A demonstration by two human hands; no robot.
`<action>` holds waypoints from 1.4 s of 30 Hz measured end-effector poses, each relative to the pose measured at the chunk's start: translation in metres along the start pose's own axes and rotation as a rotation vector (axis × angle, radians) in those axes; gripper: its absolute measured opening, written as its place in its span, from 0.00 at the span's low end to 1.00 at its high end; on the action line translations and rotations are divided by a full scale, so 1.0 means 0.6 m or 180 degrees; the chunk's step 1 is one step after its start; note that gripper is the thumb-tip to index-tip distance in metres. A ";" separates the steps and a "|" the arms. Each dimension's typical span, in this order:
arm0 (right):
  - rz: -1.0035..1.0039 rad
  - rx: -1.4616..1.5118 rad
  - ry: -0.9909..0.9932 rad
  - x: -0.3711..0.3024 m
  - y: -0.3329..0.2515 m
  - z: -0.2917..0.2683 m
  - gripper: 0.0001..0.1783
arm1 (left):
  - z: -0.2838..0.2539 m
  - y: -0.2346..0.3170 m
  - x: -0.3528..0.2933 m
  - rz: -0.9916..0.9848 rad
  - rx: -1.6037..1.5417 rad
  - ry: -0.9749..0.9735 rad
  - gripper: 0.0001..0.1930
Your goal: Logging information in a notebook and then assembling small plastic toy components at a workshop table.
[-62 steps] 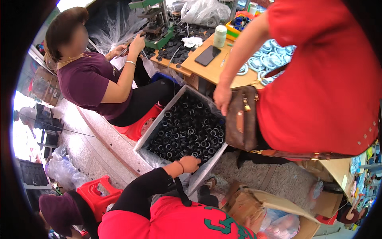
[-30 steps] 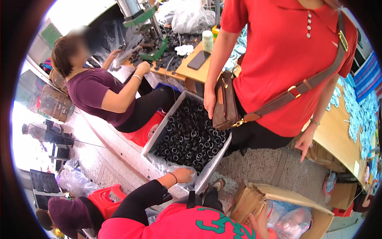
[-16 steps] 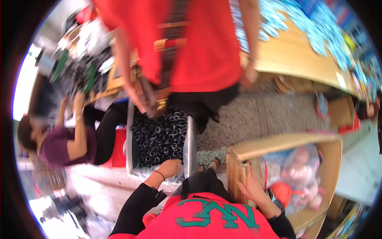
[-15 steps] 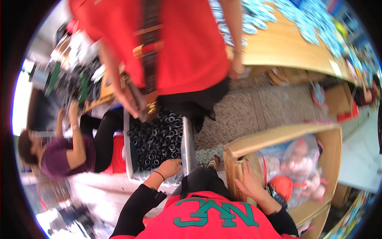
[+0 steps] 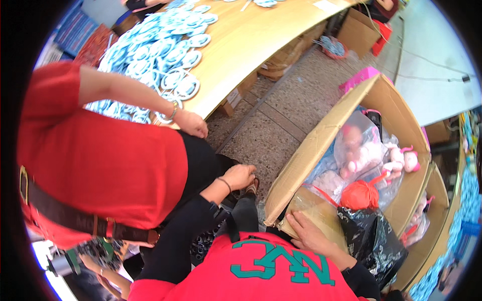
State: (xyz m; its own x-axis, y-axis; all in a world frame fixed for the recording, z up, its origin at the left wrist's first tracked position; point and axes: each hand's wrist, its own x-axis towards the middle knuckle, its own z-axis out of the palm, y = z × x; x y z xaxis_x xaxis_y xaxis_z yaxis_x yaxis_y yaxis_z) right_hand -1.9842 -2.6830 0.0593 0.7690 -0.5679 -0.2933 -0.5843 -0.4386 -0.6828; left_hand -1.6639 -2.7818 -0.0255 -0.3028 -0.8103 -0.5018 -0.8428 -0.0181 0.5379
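Our right hand (image 5: 307, 232) lies flat, fingers spread, on the folded flap of the open cardboard box (image 5: 321, 135) — no grip on anything. Inside the box are bagged pink dolls (image 5: 374, 155), a red mesh ball (image 5: 359, 195) and a black plastic bag (image 5: 369, 236). Our left hand (image 5: 240, 176) hangs loosely open over the floor, touching nothing, close beside a standing person in red (image 5: 100, 160) — their hand rests at the table (image 5: 251, 40) of blue-and-white rings (image 5: 155, 50).
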 end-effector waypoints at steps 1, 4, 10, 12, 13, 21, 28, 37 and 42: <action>0.0115 0.0041 0.0105 -0.008 -0.005 0.009 0.46 | -0.016 0.004 0.019 -0.0005 0.0071 -0.0131 0.18; 0.0567 -0.0072 0.0361 -0.018 -0.024 0.017 0.45 | -0.038 -0.009 0.079 0.0234 -0.0156 -0.0241 0.20; 0.1208 -0.0156 0.1012 -0.017 -0.047 0.063 0.40 | -0.054 -0.037 0.177 0.0160 0.0726 -0.1066 0.21; 0.1376 -0.0114 0.1238 -0.019 -0.057 0.071 0.37 | -0.080 -0.031 0.207 0.0048 0.0734 -0.1203 0.22; 0.1459 -0.0099 0.1352 -0.020 -0.061 0.071 0.36 | -0.095 -0.025 0.218 -0.0048 0.0740 -0.1263 0.22; 0.2060 0.0120 0.2183 -0.048 -0.070 0.065 0.24 | -0.108 -0.127 0.274 -0.0333 0.1431 -0.2676 0.22; 0.1958 0.0134 0.2397 -0.050 -0.070 0.059 0.27 | -0.137 -0.145 0.235 -0.0611 0.1092 -0.2910 0.23; 0.2121 0.0687 0.2337 -0.062 -0.055 0.052 0.26 | -0.210 0.154 0.332 -0.0980 -0.1658 -0.3728 0.40; 0.2262 0.0702 0.1981 -0.072 -0.044 0.062 0.29 | -0.124 0.279 0.415 -0.0479 -0.2532 -0.4336 0.43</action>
State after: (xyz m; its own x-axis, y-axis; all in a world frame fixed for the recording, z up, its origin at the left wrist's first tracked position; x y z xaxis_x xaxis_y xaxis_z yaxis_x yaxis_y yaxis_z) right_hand -1.9922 -2.6208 0.0649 -0.0565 -0.9448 -0.3228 -0.7493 0.2538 -0.6117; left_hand -1.8471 -3.0306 -0.0100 -0.7658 0.3299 -0.5520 -0.5946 -0.6902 0.4123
